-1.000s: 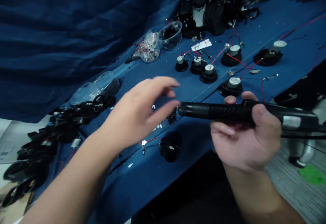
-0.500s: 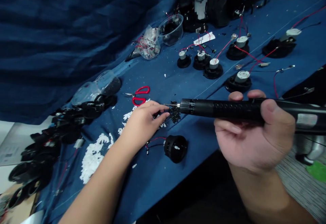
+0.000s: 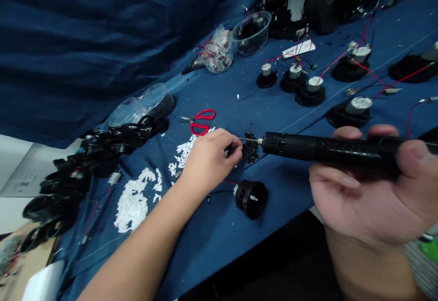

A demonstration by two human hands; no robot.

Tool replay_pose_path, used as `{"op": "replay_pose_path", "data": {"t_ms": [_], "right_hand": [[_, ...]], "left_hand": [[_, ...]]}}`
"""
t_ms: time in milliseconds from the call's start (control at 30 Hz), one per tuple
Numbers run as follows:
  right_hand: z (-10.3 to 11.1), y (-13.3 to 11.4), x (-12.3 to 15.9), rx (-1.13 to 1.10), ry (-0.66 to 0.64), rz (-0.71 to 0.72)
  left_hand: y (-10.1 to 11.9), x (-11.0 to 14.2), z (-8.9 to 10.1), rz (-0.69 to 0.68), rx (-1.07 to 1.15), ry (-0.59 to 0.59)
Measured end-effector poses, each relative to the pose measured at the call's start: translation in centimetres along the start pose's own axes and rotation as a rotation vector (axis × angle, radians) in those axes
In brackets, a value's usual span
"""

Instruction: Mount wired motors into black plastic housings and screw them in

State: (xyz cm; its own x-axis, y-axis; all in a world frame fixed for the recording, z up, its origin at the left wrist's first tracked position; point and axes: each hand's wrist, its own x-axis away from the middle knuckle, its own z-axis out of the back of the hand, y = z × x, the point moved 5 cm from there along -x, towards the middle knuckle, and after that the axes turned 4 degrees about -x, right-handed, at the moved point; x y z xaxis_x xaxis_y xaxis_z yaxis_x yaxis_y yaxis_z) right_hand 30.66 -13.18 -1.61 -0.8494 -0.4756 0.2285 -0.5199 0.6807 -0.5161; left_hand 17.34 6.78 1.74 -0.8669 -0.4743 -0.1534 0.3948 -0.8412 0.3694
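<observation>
My right hand (image 3: 372, 191) is wrapped round a black electric screwdriver (image 3: 321, 148), which points left with its thin bit level. The thumb and fingers of my left hand (image 3: 214, 157) are pinched together at the tip of that bit; whatever they hold is too small to make out. Just beneath the bit lies a small heap of tiny black screws (image 3: 251, 149). Nearer me, a black round housing (image 3: 251, 199) rests on its side, with a red and a black wire running out behind it. Red-handled scissors (image 3: 202, 122) lie beyond my left hand.
White plastic bits (image 3: 133, 203) are scattered left of my forearm. Several black housings (image 3: 99, 155) line the left edge, by a clear container (image 3: 153, 100). Wired motors on black bases (image 3: 310, 92) stand at the right. A clear tub (image 3: 251, 36) is at the back, beside a bag of wires (image 3: 219, 52).
The view has shifted, so the table's things sit farther right. My left fingers have closed into a tighter pinch by the bit. My right hand still grips the screwdriver.
</observation>
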Motion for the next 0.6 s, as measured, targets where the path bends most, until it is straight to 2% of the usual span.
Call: {"op": "replay_pose_path", "data": {"t_ms": [133, 300, 400, 467, 600], "right_hand": [[-0.1, -0.1, 0.0, -0.021, -0.021, 0.023], [0.7, -0.6, 1.0, 0.010, -0.066, -0.060], [1.4, -0.7, 1.8, 0.019, -0.098, -0.130], [1.5, -0.6, 2.2, 0.036, -0.170, -0.155], [1.2, -0.7, 1.9, 0.082, -0.357, -0.079]], "left_hand": [[0.5, 1.0, 1.5, 0.056, 0.033, 0.066], [1.5, 5.8, 3.5, 0.123, 0.125, 0.161], [2.2, 8.4, 3.5, 0.046, 0.188, 0.199], [2.7, 9.3, 3.3, -0.011, 0.192, 0.198], [3.3, 9.5, 2.6, -0.019, 0.191, 0.155]]}}
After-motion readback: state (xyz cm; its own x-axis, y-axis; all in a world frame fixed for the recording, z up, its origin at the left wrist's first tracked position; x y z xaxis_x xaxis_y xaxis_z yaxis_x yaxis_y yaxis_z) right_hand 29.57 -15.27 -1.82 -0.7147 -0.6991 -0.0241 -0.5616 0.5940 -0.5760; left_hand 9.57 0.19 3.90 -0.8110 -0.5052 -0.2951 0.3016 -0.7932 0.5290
